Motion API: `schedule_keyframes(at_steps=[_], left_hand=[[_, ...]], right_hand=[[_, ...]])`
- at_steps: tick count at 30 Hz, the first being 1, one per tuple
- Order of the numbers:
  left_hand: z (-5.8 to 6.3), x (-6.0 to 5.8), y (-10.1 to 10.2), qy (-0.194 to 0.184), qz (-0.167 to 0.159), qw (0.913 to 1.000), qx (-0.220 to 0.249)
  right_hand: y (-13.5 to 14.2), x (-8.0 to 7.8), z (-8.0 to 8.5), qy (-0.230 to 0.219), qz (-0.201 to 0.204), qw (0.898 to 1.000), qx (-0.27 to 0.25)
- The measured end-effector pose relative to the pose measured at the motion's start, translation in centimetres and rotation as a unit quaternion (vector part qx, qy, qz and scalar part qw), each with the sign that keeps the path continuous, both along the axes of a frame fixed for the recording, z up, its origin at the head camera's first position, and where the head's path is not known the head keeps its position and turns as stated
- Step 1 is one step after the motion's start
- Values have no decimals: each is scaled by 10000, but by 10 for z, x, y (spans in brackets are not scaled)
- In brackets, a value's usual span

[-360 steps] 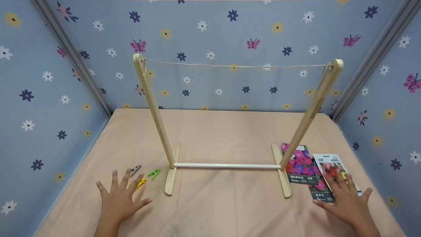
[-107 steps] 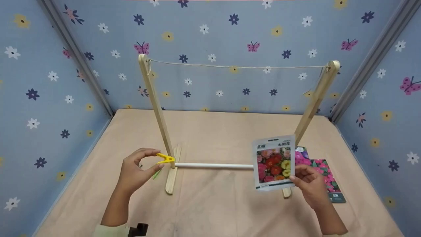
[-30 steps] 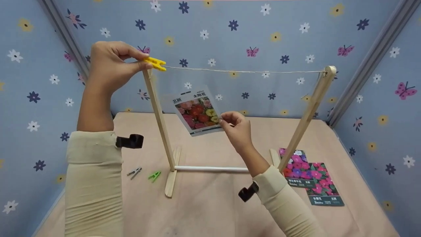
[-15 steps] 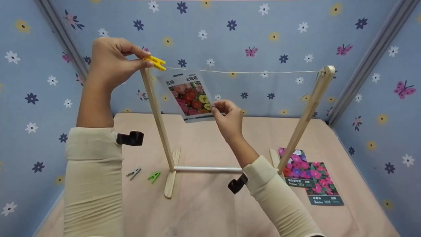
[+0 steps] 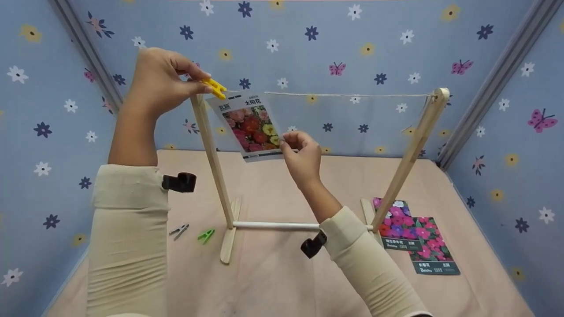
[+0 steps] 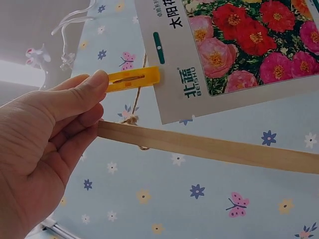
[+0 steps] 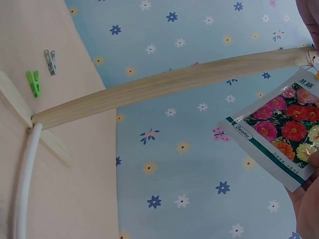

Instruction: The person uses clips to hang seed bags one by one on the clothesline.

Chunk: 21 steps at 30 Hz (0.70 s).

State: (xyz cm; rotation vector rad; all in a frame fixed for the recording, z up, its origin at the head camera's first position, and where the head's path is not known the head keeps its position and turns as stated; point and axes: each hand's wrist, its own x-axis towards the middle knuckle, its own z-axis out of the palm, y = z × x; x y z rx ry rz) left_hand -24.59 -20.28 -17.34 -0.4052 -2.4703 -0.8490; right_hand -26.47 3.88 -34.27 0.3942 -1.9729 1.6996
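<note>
With thumb and fingers, my left hand (image 5: 161, 83) pinches a yellow clothespin (image 5: 217, 89) beside the string (image 5: 343, 95), close to the left post. The clothespin's tip meets the top left corner of a flower seed packet (image 5: 252, 127); the left wrist view shows it overlapping the packet's top edge (image 6: 164, 107). Whether it clamps packet and string together I cannot tell. My right hand (image 5: 305, 160) pinches the packet's lower right edge, holding it tilted, with its top over the string. Part of the right hand lies outside the right wrist view.
A wooden stand with left post (image 5: 209, 154), right post (image 5: 407, 163) and white crossbar (image 5: 277, 225) carries the string. Grey (image 5: 179, 231) and green (image 5: 206, 236) clothespins lie left of it. Two overlapping seed packets (image 5: 434, 246) lie at the right post's foot.
Over the last second the right hand has raised the seed packet up and left to the string. The clothespin has shifted slightly right, onto the packet's corner. Earlier, both were picked up from the table.
</note>
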Motion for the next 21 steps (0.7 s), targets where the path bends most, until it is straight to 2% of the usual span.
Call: schedule_keyframes(at_steps=[13,21], left_hand=[[1,1,3,-404,80,9991,-77],[-1,-1,3,-298,-65,9995,-76]], right_hand=[[-5,2,-1,-245,207,9994,-111],[-8,3,-3,-366,467,9981,-166]])
